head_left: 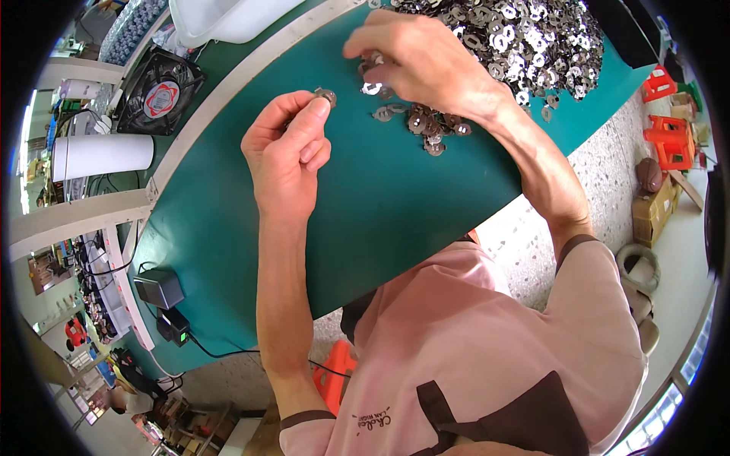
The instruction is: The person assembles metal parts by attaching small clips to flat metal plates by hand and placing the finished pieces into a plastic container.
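Note:
Between the thumb and index finger of my left hand (293,140) a small flat metal piece (326,96) is pinched, silvery with a notched, ring-like outline. My other left fingers curl into the palm, and whether more pieces lie in them is hidden. My right hand (426,64) reaches over loose metal pieces at the near left edge of the pile, its thumb and index finger curved and apart, slightly blurred. Close below that hand lies a small cluster of the same pieces (433,125). The large heap of shiny metal pieces (525,45) spreads across the far right of the table.
The green tabletop (380,205) bears everything, with a pale rail (220,91) along its far left side. Beyond the rail are a black fan (161,95), a white cylinder (103,157) and a white tub (228,17). A black adapter (173,325) with a cable sits at the left corner.

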{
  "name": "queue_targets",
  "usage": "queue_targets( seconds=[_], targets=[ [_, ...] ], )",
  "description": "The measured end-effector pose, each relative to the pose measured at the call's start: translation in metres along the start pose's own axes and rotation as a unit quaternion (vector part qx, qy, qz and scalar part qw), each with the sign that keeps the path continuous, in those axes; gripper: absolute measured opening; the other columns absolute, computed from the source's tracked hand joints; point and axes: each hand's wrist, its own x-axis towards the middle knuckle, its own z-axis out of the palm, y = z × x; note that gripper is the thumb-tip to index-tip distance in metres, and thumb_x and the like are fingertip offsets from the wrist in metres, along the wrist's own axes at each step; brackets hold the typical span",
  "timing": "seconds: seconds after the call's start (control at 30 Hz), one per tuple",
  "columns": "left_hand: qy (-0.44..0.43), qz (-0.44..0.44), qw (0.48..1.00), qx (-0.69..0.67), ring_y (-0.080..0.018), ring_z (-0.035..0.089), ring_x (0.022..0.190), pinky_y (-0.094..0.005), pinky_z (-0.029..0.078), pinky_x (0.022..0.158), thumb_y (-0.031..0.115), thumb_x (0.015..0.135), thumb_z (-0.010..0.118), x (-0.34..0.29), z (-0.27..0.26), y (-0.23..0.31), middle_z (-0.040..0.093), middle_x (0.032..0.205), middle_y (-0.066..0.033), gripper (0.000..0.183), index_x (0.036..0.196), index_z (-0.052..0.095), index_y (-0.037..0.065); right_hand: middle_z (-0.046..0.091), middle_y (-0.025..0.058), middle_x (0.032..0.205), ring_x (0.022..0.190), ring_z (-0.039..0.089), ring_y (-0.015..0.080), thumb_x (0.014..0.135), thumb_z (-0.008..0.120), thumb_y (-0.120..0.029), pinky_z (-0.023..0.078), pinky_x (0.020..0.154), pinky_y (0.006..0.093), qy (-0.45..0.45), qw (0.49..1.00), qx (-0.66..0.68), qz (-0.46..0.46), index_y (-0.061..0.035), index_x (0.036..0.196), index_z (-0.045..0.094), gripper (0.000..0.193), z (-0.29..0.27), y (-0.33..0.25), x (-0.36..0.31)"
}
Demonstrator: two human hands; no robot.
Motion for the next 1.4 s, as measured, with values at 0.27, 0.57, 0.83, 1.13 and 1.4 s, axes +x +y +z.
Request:
queue_targets(
  seconds=[0.27, 0.57, 0.83, 1.13, 1.4],
  targets=[
    [-0.014, 0.105, 0.993, 0.060, -0.0022, 0.035, 0.050, -0.0191, 0.026, 0.043, -0.004, 0.083, 0.060, -0.001, 0.000, -0.005, 0.056, 0.075, -0.0013, 0.011, 0.092, 0.060, 0.001, 0.055, 0.0097, 0.083, 0.080, 0.060, 0.0307, 0.064, 0.067, 0.001, 0.047, 0.063, 0.0413, -0.071, 0.994, -0.081, -0.010, -0.0026, 0.075, 0.058, 0.014, 0.008, -0.007, -0.009],
    [-0.038, 0.146, 0.983, 0.107, -0.0034, 0.035, 0.049, -0.0193, 0.025, 0.043, -0.006, 0.081, 0.060, 0.000, 0.000, -0.003, 0.054, 0.073, -0.0001, 0.012, 0.091, 0.061, 0.001, 0.064, 0.0137, 0.075, 0.074, 0.064, 0.0291, 0.065, 0.061, 0.002, 0.050, 0.065, 0.0379, -0.090, 0.985, 0.130, 0.071, 0.0000, 0.078, 0.060, 0.013, 0.000, -0.009, -0.003],
    [0.025, 0.037, 0.999, 0.004, -0.0037, 0.033, 0.050, -0.0199, 0.024, 0.044, 0.002, 0.086, 0.058, 0.000, -0.001, 0.000, 0.048, 0.066, 0.0011, 0.007, 0.093, 0.059, 0.001, 0.061, 0.0036, 0.071, 0.064, 0.054, 0.0086, 0.079, 0.064, -0.008, 0.046, 0.060, 0.0251, -0.115, 0.886, 0.419, 0.160, 0.0011, 0.087, 0.065, 0.012, -0.016, -0.024, 0.003],
    [-0.007, -0.039, 0.999, -0.035, -0.0038, 0.032, 0.050, -0.0203, 0.023, 0.045, 0.011, 0.089, 0.058, -0.001, -0.002, 0.001, 0.043, 0.061, 0.0024, 0.011, 0.091, 0.059, 0.000, 0.060, 0.0017, 0.070, 0.064, 0.053, 0.0078, 0.081, 0.067, -0.007, 0.043, 0.057, 0.0229, -0.144, 0.893, 0.396, 0.155, 0.0011, 0.087, 0.066, 0.010, -0.006, -0.025, 0.003],
    [-0.043, -0.047, 0.990, -0.124, -0.0047, 0.034, 0.051, -0.0212, 0.028, 0.046, 0.015, 0.089, 0.060, 0.004, -0.010, 0.000, 0.053, 0.069, -0.0002, 0.015, 0.081, 0.059, 0.002, 0.065, 0.0028, 0.078, 0.074, 0.059, 0.0101, 0.079, 0.068, -0.007, 0.045, 0.064, 0.0219, -0.134, 0.831, 0.491, 0.224, -0.0024, 0.090, 0.067, 0.012, -0.005, -0.022, 0.002]
  ],
)
